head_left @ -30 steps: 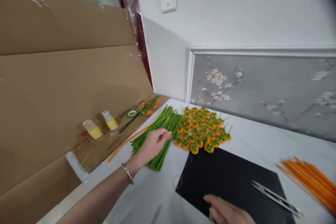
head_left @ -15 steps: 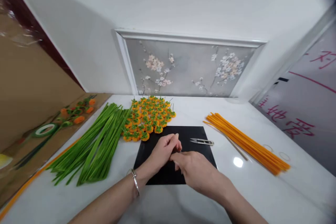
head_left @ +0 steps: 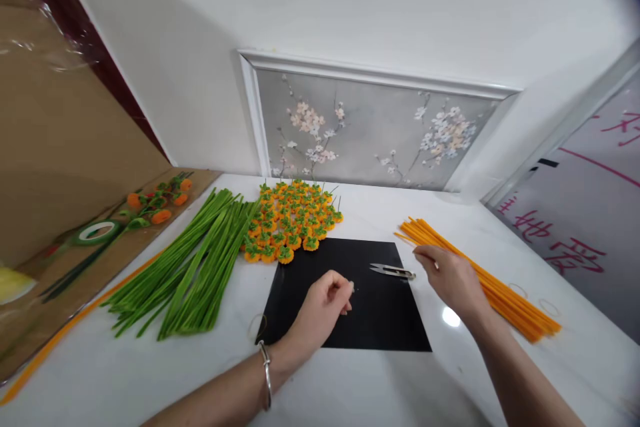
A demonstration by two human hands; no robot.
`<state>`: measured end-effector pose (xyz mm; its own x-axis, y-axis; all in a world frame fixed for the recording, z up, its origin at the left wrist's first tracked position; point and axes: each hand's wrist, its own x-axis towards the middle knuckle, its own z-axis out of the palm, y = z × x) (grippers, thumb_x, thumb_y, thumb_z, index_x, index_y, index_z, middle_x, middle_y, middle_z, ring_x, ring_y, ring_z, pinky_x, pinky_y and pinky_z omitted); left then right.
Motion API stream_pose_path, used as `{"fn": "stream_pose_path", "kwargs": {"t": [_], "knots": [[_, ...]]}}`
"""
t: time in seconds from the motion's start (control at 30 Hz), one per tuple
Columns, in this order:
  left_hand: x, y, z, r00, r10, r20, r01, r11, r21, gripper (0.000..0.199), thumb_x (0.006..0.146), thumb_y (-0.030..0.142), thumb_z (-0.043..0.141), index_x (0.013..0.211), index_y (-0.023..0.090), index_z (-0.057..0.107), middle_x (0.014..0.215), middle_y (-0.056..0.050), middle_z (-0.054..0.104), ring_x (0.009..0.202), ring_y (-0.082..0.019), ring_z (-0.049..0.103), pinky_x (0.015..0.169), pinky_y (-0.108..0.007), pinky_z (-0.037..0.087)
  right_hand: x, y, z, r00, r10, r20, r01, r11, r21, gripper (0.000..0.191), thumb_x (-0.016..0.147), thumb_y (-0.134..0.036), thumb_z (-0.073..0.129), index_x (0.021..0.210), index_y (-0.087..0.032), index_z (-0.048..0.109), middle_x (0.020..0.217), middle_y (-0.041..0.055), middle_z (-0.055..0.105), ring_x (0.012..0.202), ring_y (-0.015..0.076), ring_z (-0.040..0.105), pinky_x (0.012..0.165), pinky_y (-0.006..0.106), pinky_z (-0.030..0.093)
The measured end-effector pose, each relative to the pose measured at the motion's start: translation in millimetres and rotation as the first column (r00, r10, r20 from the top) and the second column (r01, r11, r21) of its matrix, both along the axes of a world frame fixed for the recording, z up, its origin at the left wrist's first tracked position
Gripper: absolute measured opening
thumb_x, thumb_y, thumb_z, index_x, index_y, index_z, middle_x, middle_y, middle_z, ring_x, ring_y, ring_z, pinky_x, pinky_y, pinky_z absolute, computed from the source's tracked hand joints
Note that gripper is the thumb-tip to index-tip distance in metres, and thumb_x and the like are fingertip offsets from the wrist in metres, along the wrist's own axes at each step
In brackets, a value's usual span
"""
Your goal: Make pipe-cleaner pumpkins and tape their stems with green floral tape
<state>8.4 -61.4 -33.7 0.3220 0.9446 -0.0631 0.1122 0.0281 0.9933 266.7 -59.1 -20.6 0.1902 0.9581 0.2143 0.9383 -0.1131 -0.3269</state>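
Orange pipe-cleaner bundle [head_left: 517, 307] is lying beyond the nearer right hand [head_left: 453, 280], slanting far-left to near-right, the hand's grip not showing clearly.

Seemingly free room behind the snips [head_left: 391, 270]

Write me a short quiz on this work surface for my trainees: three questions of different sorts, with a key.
1. Which metal tool lies mostly on the black mat, near the right hand?
2. Fill in the blank: the silver bracelet is on the ____ wrist.
3. True or false: the bundle of orange stems lies on the black mat.

Key:
1. The snips.
2. Left.
3. False; the orange stems lie to the right of the mat.
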Motion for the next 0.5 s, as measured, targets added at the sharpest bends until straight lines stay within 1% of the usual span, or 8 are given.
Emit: {"fn": "stream_pose_path", "kwargs": {"t": [0.07,0.13,0.2,0.3,0.4,0.5], "knots": [[-0.3,-1.6,-3.8,1.000,-0.010,0.020,0.009,0.999,0.032,0.017,0.083,0.034,0.057,0.084,0.017,0.055,0.066,0.003,0.053,0.061,-0.012,0.053,0.060,-0.023,0.044,7.8,10.3,-0.6,0.997,-0.063,0.049,0.063,0.998,0.009,0.027,0.089,-0.029,0.043,0.097,-0.024,0.069,0.103,0.0054,0.071,0.093,0.0249,0.064,0.071,0.031,0.043],[-1.1,-1.5,-6.1,0.998,-0.021,0.055,0.019,0.999,0.038,0.014,0.083,0.029,0.056,0.088,0.017,0.054,0.071,0.002,0.055,0.061,-0.011,0.054,0.059,-0.023,0.044,11.6,18.1,-1.5,0.991,-0.103,0.089,0.103,0.995,0.005,0.027,0.088,-0.025,0.043,0.091,-0.024,0.070,0.099,0.0056,0.071,0.089,0.0248,0.064,0.067,0.031,0.042],[-2.4,0.0,-6.5,0.996,-0.004,0.088,0.002,1.000,0.029,0.012,0.083,0.027,0.053,0.089,0.016,0.054,0.077,0.000,0.058,0.060,-0.010,0.054,0.059,-0.023,0.045,12.3,23.8,-3.5,0.983,-0.135,0.121,0.136,0.991,0.006,0.029,0.089,-0.023,0.042,0.090,-0.024,0.070,0.096,0.0053,0.071,0.088,0.0239,0.064,0.066,0.030,0.040],[-4.6,3.6,-5.1,0.991,0.045,0.123,-0.044,0.999,-0.013,0.013,0.084,0.027,0.051,0.090,0.016,0.054,0.081,-0.002,0.060,0.059,-0.009,0.053,0.058,-0.023,0.044,10.8,32.0,-8.2,0.971,-0.174,0.165,0.172,0.985,0.025,0.029,0.090,-0.024,0.040,0.100,-0.023,0.068,0.105,0.0070,0.068,0.096,0.0241,0.060,0.071,0.031,0.040],[-6.2,7.1,-5.0,0.990,0.052,0.131,-0.047,0.998,-0.039,0.015,0.083,0.028,0.053,0.091,0.016,0.055,0.082,-0.003,0.060,0.059,-0.009,0.053,0.057,-0.023,0.043,11.0,42.0,-13.4,0.958,-0.191,0.212,0.190,0.981,0.024,0.028,0.090,-0.026,0.044,0.108,-0.022,0.065,0.114,0.0095,0.064,0.105,0.0266,0.055,0.077,0.034,0.038],[-7.3,10.0,-6.9,0.993,0.026,0.120,-0.022,0.999,-0.035,0.015,0.082,0.028,0.053,0.092,0.016,0.055,0.083,-0.003,0.060,0.061,-0.009,0.053,0.059,-0.023,0.044,14.7,51.2,-18.2,0.949,-0.205,0.241,0.215,0.976,-0.016,0.026,0.089,-0.027,0.044,0.104,-0.020,0.065,0.107,0.0111,0.065,0.100,0.0268,0.056,0.078,0.036,0.037]]}}
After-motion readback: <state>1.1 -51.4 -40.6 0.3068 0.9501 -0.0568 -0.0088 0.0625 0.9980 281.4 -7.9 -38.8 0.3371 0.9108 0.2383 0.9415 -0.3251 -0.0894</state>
